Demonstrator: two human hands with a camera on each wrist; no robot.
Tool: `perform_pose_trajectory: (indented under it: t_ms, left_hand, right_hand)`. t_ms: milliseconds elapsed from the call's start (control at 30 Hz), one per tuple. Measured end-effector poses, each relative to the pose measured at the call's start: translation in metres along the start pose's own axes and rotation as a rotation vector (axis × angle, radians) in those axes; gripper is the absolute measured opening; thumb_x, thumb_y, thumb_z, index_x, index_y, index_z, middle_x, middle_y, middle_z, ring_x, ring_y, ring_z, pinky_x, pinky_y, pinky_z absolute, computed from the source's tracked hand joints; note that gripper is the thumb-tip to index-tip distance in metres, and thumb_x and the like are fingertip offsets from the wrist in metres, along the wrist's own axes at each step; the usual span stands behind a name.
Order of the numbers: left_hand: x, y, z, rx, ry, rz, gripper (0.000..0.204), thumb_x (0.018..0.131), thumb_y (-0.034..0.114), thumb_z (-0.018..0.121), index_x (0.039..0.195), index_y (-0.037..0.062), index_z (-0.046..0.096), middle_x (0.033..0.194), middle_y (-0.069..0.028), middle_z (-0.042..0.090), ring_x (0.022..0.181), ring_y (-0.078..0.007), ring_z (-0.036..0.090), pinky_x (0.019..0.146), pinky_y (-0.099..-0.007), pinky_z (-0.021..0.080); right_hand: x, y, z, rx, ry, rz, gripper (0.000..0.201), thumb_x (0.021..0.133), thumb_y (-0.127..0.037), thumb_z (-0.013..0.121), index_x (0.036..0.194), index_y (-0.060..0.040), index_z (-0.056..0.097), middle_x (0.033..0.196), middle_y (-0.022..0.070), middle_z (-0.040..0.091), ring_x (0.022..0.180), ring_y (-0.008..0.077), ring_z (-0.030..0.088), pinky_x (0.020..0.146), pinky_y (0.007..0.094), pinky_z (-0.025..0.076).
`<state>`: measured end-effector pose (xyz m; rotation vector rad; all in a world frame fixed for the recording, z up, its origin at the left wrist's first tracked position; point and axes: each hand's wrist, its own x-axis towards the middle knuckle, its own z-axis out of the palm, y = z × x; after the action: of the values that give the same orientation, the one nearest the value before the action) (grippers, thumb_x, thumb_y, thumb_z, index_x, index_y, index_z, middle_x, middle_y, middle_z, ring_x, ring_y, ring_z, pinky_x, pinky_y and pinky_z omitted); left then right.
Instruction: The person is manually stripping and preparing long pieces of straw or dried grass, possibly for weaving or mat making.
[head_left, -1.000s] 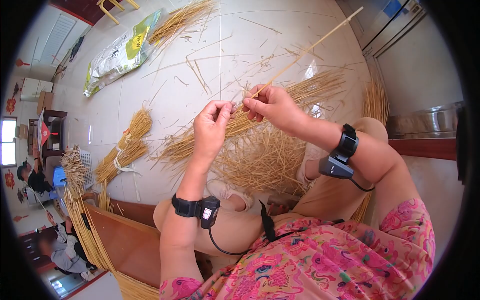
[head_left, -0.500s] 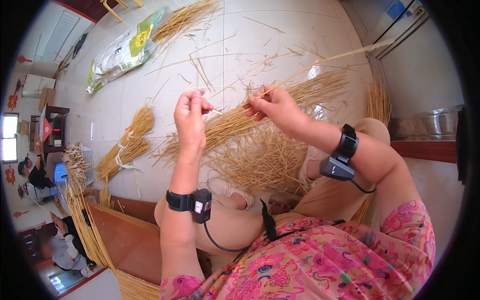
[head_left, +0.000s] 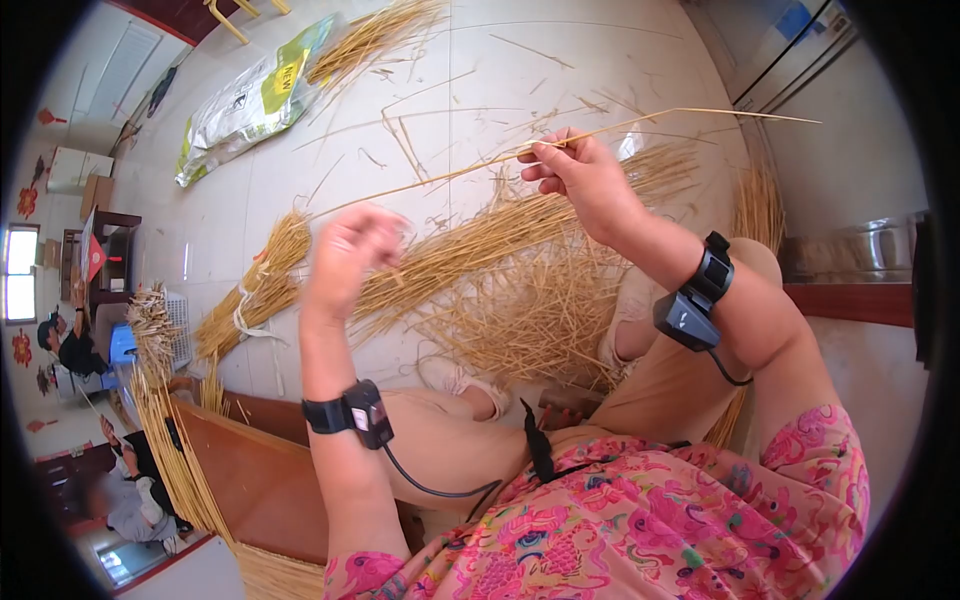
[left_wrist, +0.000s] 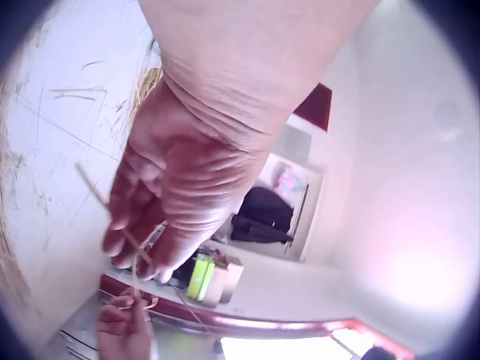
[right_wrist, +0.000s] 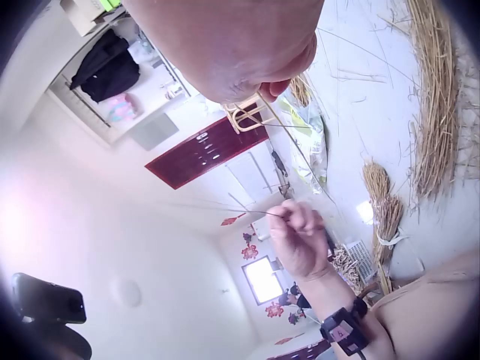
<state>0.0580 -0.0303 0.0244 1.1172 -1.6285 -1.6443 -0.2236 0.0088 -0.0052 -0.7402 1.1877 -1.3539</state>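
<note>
My right hand (head_left: 590,180) pinches a long thin straw (head_left: 450,176) between thumb and fingers, above the floor; the straw stretches to both sides and bends toward its right end. Lower and to the left, my left hand (head_left: 350,255) is blurred, with its fingers bent. In the left wrist view, thumb and fingers of my left hand (left_wrist: 180,187) pinch a short straw piece (left_wrist: 94,186). A thin strand (right_wrist: 259,212) shows at the left fingertips in the right wrist view. Under the hands lies a long heap of straw (head_left: 480,240).
Loose straw (head_left: 530,320) lies by my feet. A tied straw bundle (head_left: 250,295) and a green-and-white bag (head_left: 240,115) are on the floor to the left. A brown wooden board (head_left: 250,460) stands lower left, a metal cabinet (head_left: 850,150) at right. Two people are in the background.
My hands have moved apart: the left down and to the left, the right slightly up and to the right. The long straw has swung from a steep slant to nearly level.
</note>
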Motion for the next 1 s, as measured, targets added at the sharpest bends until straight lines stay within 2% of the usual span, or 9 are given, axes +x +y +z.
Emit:
perform_pose_trajectory:
  t_ms: [67,167,267,367,467,567,667,800,1000]
  left_hand:
    - [-0.001,-0.003,0.037,0.379,-0.259,0.183,0.008,0.082,0.010,0.064,0.086,0.0041,0.062,0.080,-0.0027,0.062,0.075,-0.0123,0.058,0.066,-0.0244,0.047]
    - [0.009,-0.025,0.053,0.939,0.046,0.553,0.012,0.076,0.006,0.067,0.088,0.0042,0.064,0.084,-0.0050,0.063,0.074,-0.0175,0.058,0.068,-0.0278,0.047]
    - [0.019,-0.014,0.055,0.825,0.412,0.496,0.011,0.074,0.005,0.067,0.085,0.0037,0.064,0.086,-0.0071,0.063,0.075,-0.0182,0.057,0.065,-0.0266,0.046]
    - [0.029,-0.024,0.047,0.840,0.352,0.654,0.011,0.074,0.004,0.067,0.085,0.0038,0.066,0.080,-0.0063,0.063,0.067,-0.0146,0.055,0.059,-0.0249,0.044]
    - [0.024,-0.025,0.054,0.729,0.294,0.420,0.012,0.074,0.003,0.066,0.086,0.0032,0.067,0.072,-0.0040,0.062,0.057,-0.0091,0.051,0.052,-0.0220,0.041]
    - [0.023,-0.026,0.059,0.607,0.290,0.342,0.012,0.075,0.002,0.066,0.088,0.0025,0.067,0.067,-0.0008,0.060,0.051,-0.0042,0.046,0.049,-0.0194,0.039]
    - [0.019,-0.025,0.068,0.512,0.240,0.245,0.010,0.077,0.001,0.065,0.087,0.0015,0.067,0.067,0.0015,0.060,0.053,-0.0019,0.047,0.050,-0.0175,0.040]
    - [0.017,-0.026,0.076,0.427,0.224,0.226,0.008,0.077,0.001,0.065,0.085,0.0004,0.067,0.066,0.0002,0.061,0.054,-0.0020,0.050,0.051,-0.0182,0.042]
    - [0.014,-0.025,0.080,0.390,0.223,0.215,0.006,0.075,0.002,0.064,0.081,-0.0001,0.065,0.064,-0.0048,0.061,0.052,-0.0052,0.053,0.050,-0.0217,0.044]
  right_hand:
    - [0.001,-0.002,0.000,-0.031,0.002,-0.040,0.012,0.092,-0.012,0.054,0.095,-0.0001,0.052,0.092,0.0102,0.064,0.077,0.0144,0.062,0.062,0.0243,0.048]
    - [0.002,0.000,0.000,-0.078,-0.030,-0.084,0.013,0.091,-0.013,0.054,0.095,-0.0005,0.053,0.090,0.0095,0.065,0.076,0.0135,0.062,0.060,0.0233,0.047]
    - [-0.005,-0.003,0.002,-0.163,-0.097,-0.116,0.014,0.091,-0.014,0.056,0.094,-0.0007,0.053,0.089,0.0088,0.065,0.075,0.0123,0.062,0.058,0.0225,0.046]
    - [-0.007,0.001,0.003,-0.133,-0.156,-0.129,0.015,0.090,-0.015,0.057,0.094,-0.0006,0.053,0.088,0.0082,0.066,0.074,0.0114,0.062,0.057,0.0222,0.046]
    - [-0.007,0.000,0.005,-0.135,-0.146,-0.100,0.016,0.090,-0.015,0.058,0.094,-0.0003,0.054,0.086,0.0079,0.066,0.073,0.0111,0.062,0.056,0.0218,0.046]
    - [-0.006,-0.002,0.006,-0.156,-0.131,-0.124,0.015,0.090,-0.015,0.058,0.094,-0.0007,0.055,0.084,0.0073,0.066,0.071,0.0109,0.062,0.056,0.0217,0.046]
    - [-0.009,0.000,0.008,-0.250,-0.177,-0.084,0.013,0.090,-0.014,0.057,0.092,-0.0012,0.056,0.083,0.0064,0.066,0.070,0.0101,0.061,0.056,0.0218,0.047]
    - [-0.017,0.009,0.013,-0.303,-0.288,-0.078,0.009,0.092,-0.012,0.055,0.093,-0.0028,0.055,0.084,0.0047,0.064,0.071,0.0066,0.059,0.060,0.0203,0.047]
    - [-0.021,0.010,0.016,-0.334,-0.328,-0.120,0.007,0.091,-0.009,0.055,0.093,-0.0019,0.056,0.079,0.0026,0.063,0.071,0.0055,0.058,0.062,0.0204,0.047]
